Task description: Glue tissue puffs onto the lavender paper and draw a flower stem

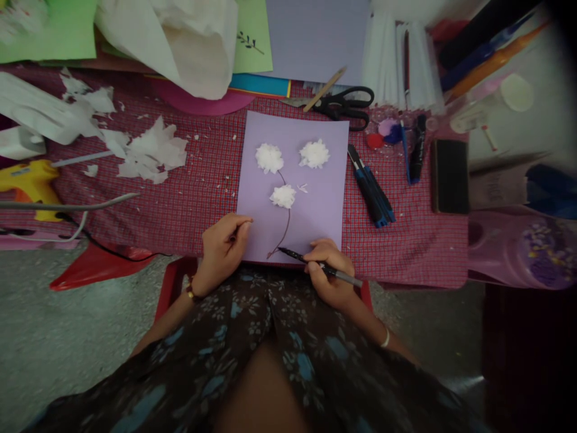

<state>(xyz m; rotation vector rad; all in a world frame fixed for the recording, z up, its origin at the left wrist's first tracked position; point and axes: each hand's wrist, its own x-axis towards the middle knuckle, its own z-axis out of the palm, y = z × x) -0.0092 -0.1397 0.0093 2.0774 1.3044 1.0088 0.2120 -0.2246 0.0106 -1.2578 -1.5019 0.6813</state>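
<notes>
A sheet of purple paper (315,210) lies at the table's front edge. Three crumpled white paper flowers sit on it: one upper left (269,157), one upper right (314,154) and one in the middle (283,196). A thin brown drawn stem (288,225) curves down from the middle flower, and a short line links it to the upper left one. My right hand (331,270) grips a black marker pen (293,255), its tip at the stem's lower end. At the paper's left edge, my left hand (225,245) is curled closed; anything between its fingertips is too small to make out.
Torn white tissue (155,150) and a yellow glue gun (33,183) lie left. Black-handled scissors (345,105) with a pencil (325,88) are behind the paper. Two utility knives (372,189), a black marker (418,147) and a dark box (451,176) are right.
</notes>
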